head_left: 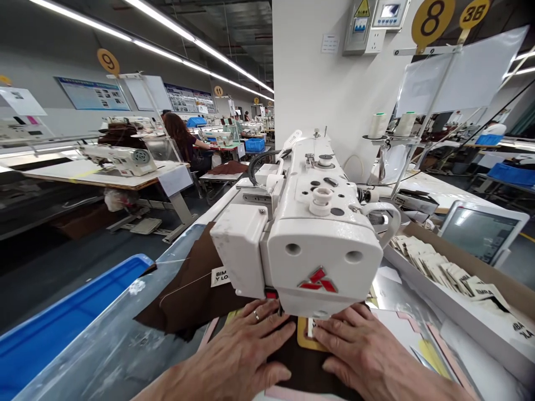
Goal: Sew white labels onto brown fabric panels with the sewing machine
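My left hand [246, 345] lies flat on dark brown fabric [298, 367] under the head of a white sewing machine [324, 245], fingers spread and a ring on one of them. To its right, my right hand [363, 340] rests on the same fabric, fingers stretched out beside a yellow frame [303, 338] with a small white label [310, 327] inside, partly covered by my fingers. Another brown piece [190, 295] lies at the left, bearing a printed white label [220, 276] and a loose thread. The needle area is largely hidden by the machine head.
A box of printed labels [451, 270] stands at the right, with a screen [480, 231] behind it. A blue bin [75, 317] sits left of the table. Thread cones [378, 126] stand behind. A person [184, 139] sits at another sewing station.
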Motion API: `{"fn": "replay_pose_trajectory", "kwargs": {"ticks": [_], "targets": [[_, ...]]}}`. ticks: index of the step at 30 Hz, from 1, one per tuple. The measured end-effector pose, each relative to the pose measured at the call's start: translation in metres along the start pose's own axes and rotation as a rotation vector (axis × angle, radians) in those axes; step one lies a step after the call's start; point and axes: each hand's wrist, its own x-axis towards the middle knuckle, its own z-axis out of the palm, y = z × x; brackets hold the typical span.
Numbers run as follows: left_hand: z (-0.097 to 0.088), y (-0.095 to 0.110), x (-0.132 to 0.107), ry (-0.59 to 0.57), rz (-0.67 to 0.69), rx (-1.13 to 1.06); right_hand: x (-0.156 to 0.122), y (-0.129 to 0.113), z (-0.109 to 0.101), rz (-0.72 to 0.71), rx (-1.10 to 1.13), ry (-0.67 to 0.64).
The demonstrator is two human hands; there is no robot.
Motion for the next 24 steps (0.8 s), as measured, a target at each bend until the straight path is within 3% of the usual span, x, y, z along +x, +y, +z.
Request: {"fn": "replay_pose_trajectory", "kwargs": {"ticks": [9,15,24], "targets": [[-0.020,-0.001,0.013,-0.030,-0.034,-0.009,0.008,0.012,0.007,0.071,0.116,0.006],[-0.014,-0.010,0.010,0.086,-0.011,-0.071,0.008,0.018,0.016,0.073,0.137,0.072],[0.000,-0.024,-0.003,0.126,0.064,0.096,0.009,0.010,0.009,0.082,0.132,0.063]]}}
